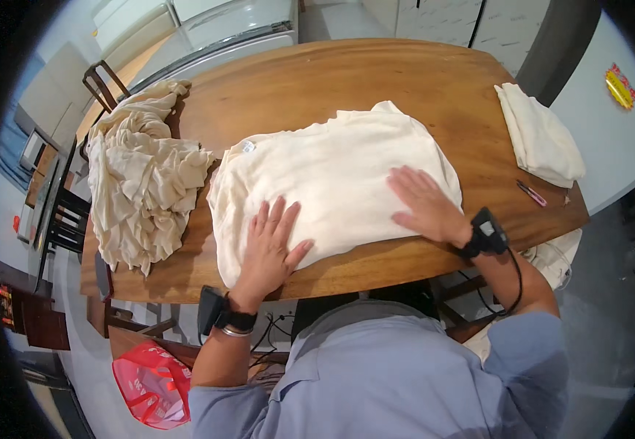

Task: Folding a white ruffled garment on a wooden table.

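A cream fabric piece [339,164], probably a garment, lies spread and folded over on the wooden table [295,82]. A small white tag [248,146] shows at its upper left corner. Flat on the cloth's lower left part rests my left hand [271,247], fingers apart and pointing away from me. My right hand [424,206] lies palm down on the cloth's right side, its fingers angled towards the upper left. Neither hand grips the fabric. Both wrists wear black strapped devices.
A crumpled heap of cream cloth [142,186] covers the table's left end. At the right end sit a folded cream cloth [539,134] and a small pink-handled cutting tool [531,193]. A dark flat object [103,277] lies at the left edge. Below stands a red bag [153,384].
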`<state>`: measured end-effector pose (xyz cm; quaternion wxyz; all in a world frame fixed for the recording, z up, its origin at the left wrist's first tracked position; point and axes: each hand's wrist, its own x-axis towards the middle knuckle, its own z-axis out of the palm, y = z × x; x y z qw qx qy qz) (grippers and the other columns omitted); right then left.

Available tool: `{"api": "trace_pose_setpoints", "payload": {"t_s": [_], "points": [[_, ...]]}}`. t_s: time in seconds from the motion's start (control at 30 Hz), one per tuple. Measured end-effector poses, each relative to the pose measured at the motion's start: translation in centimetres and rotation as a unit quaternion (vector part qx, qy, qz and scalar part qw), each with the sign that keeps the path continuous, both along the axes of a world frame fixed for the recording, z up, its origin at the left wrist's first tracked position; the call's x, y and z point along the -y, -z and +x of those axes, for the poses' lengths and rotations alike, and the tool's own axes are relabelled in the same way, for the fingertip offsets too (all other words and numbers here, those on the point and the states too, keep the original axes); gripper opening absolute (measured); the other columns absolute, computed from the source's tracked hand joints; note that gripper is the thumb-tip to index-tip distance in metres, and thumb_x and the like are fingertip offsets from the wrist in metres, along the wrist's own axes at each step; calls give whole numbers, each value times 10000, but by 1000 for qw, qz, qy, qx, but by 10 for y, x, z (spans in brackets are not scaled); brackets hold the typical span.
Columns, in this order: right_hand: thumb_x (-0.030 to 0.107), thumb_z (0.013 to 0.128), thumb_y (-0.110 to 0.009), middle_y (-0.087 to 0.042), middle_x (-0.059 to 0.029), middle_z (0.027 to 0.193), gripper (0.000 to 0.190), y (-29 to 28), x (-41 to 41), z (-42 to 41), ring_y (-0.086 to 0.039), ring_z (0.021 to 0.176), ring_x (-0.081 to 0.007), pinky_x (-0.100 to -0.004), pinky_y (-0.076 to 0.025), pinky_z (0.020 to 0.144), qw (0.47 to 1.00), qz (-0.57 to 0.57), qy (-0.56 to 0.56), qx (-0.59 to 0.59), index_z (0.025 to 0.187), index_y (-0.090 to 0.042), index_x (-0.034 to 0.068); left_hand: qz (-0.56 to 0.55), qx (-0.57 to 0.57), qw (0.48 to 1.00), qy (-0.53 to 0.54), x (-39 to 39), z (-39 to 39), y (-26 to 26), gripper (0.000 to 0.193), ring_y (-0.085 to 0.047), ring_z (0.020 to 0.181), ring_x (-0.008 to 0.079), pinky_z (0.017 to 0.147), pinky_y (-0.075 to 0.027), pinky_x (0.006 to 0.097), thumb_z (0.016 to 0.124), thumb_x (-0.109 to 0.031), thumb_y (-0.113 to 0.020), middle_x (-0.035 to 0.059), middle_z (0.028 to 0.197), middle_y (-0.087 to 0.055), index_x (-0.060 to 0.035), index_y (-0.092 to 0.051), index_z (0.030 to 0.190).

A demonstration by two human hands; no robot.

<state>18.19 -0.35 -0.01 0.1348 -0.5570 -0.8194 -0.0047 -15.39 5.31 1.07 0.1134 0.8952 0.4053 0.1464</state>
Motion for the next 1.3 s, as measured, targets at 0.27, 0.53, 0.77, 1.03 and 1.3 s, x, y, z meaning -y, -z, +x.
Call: {"api": "trace_pose_setpoints", "payload": {"t_s": [0.27,0.53,0.77,1.03,1.3], "points": [[307,867,-599,-513,-182,1288,476,-41,-11,49,-449,1225,-340,-432,-311,1046,996,-83,18,-21,1229,-527,7,-87,-20,994,62,-25,-14,-51,515,-417,1265,374,1042,-347,433,866,-303,-648,197,1358,-460,-50,-499,1291],[112,843,-629,-667,-69,843,169,-55,-159,-35,-616,798,-149,-284,-491,746,930,-8,-24,-366,954,-660,-11,21,23,999,35,-100,103,3,547,-389,1268,418,1034,-321,491,918,-402,-534,228,1374,-427,-70,-443,1343],[118,789,-649,-622,-107,809,131,23,-215,-34,-615,754,-225,-326,-488,684,936,-19,0,-350,886,-683,36,17,-52,998,44,-93,112,24,654,-191,1364,484,1088,-158,579,928,-533,-426,219,1502,-244,-125,-351,1433],[147,806,-621,-613,-135,808,119,16,-212,-52,-607,765,-283,-369,-483,681,960,4,36,-278,844,-669,46,24,-23,999,30,-93,106,31,637,-195,1364,481,1088,-158,576,930,-523,-426,212,1502,-249,-123,-365,1423],[104,811,-635,-643,-139,823,105,33,-228,-35,-618,763,-277,-357,-487,685,888,98,133,-430,827,-636,1,46,-18,998,34,-96,106,37,638,-199,1365,475,1085,-167,577,921,-528,-439,198,1504,-254,-137,-376,1420]]}}
